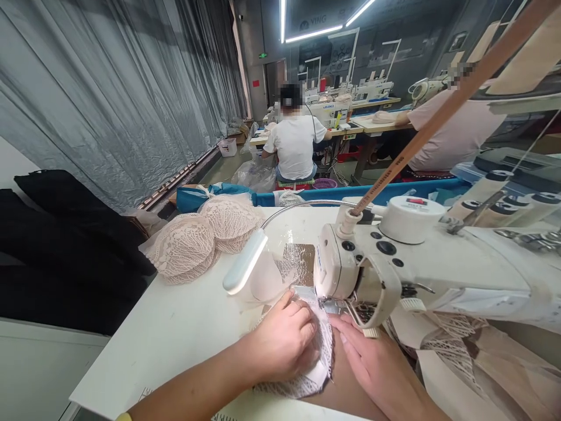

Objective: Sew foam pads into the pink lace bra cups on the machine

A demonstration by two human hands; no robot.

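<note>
A white lace bra cup point(324, 345) lies on the machine bed, its far edge at the needle area of the sewing machine point(342, 263). My left hand point(284, 336) rests over the cup with curled fingers, closed on its fabric. To the right of the cup, my right hand point(372, 356) lies flat with its fingers stretched out, the tips close to the presser foot. The foot and needle are partly hidden by the machine head. Beyond my left hand, a second pale cup point(267, 278) with sheer fabric lies under the lamp.
Stacked lace cups point(188, 242) sit at the table's far left. A lit lamp point(245, 263) on a bendable neck hangs over the white table point(175, 327). More lace pieces point(456, 345) lie at right, near thread cones point(486, 187). Two people sit at machines ahead.
</note>
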